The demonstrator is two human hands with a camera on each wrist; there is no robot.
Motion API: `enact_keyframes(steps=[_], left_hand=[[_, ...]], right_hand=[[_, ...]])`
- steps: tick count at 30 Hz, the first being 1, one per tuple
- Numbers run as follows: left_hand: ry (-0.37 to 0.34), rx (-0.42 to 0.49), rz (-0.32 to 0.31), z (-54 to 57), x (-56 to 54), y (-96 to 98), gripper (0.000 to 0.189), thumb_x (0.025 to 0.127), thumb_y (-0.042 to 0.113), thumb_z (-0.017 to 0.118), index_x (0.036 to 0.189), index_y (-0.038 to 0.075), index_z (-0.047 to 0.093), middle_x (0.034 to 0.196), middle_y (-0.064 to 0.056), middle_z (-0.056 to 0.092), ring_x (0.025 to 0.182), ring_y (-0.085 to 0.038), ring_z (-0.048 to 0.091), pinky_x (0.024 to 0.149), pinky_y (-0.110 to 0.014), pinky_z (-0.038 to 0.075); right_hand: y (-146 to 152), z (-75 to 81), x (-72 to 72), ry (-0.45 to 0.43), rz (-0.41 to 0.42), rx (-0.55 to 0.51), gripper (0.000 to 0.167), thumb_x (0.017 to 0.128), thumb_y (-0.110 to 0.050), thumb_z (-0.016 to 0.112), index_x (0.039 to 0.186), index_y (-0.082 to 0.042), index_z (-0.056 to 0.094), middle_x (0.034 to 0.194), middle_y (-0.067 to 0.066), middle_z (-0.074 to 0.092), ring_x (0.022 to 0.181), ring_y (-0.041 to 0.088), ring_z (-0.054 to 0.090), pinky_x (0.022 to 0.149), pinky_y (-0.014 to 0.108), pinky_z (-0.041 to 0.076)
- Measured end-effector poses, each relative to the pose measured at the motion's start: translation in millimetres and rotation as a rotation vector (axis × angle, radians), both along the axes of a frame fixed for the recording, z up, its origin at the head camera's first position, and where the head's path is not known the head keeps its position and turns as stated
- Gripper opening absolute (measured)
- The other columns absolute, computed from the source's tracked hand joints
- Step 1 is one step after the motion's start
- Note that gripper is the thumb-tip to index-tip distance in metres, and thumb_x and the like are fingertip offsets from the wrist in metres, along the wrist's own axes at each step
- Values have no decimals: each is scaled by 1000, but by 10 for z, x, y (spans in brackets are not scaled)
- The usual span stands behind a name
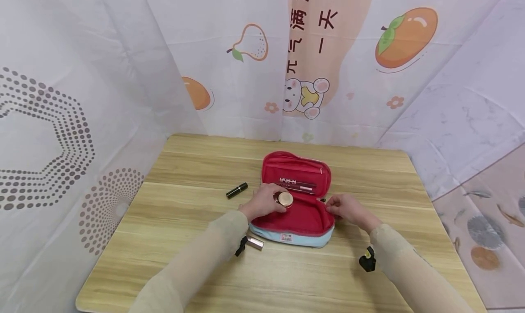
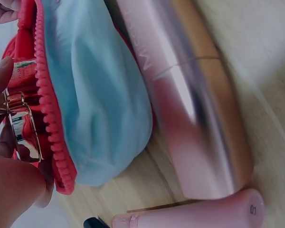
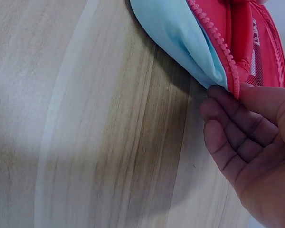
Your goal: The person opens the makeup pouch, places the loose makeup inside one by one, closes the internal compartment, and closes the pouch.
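Shiny rose-gold tube (image 2: pixel 194 118) lies beside light-blue fabric pouch (image 1: pixel 307 240); over it, left grip (image 1: pixel 261 201) pinches round gold-topped container (image 1: pixel 285 198); right grip (image 1: pixel 348 208) pinches pouch's rim.

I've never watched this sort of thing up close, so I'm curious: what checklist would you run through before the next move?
1. Pouch open: ok, its red-lined flap is folded back.
2. Zippered rim steadied: ok, the right fingers pinch it.
3. Gold-lidded container held: ok, the left fingers grip it.
4. Container's lid fully tightened: cannot tell.
5. Space around the pouch free of loose items: not ok, the black lipstick tube and rose-gold cosmetic tube lie nearby.
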State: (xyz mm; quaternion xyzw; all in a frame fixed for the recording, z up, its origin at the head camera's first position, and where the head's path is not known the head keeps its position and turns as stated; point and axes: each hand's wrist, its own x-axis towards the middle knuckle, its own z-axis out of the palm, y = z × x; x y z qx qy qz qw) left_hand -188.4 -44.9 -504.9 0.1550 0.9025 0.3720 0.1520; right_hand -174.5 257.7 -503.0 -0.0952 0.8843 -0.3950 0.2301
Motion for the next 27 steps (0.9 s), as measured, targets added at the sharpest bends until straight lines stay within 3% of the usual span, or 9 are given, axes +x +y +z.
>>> enact_keyframes(steps=[9,17,22,27], left_hand=[[84,-96,-44,-67,4,5,49,77,26,89,123,21,73,120,0,62,121,-24,43,100,-49,33],[107,-192,-68,-87,19,4,53,82,32,85,133,24,68,120,1,56,121,-24,40,103,-47,32],[126,-155,-95,-97,-1,-40,55,84,29,84,136,21,66,122,-1,58,122,-26,41,103,-49,33],[87,-25,-103,-24,-62,-171,56,87,25,82,139,16,63,126,-4,58,117,-24,48,102,-44,43]], right_hand=[[6,-25,-2,2,-2,-14,9,98,-4,65,101,2,71,85,3,70,78,20,63,68,37,57],[5,-34,-6,14,0,-15,9,97,-3,65,99,3,71,82,3,69,75,20,62,66,37,57],[-1,-23,-4,13,2,-16,9,97,-3,64,99,3,70,82,3,69,76,21,63,66,37,57],[-10,-14,8,14,1,-14,8,97,-3,65,99,3,70,82,3,69,77,23,64,67,39,58]])
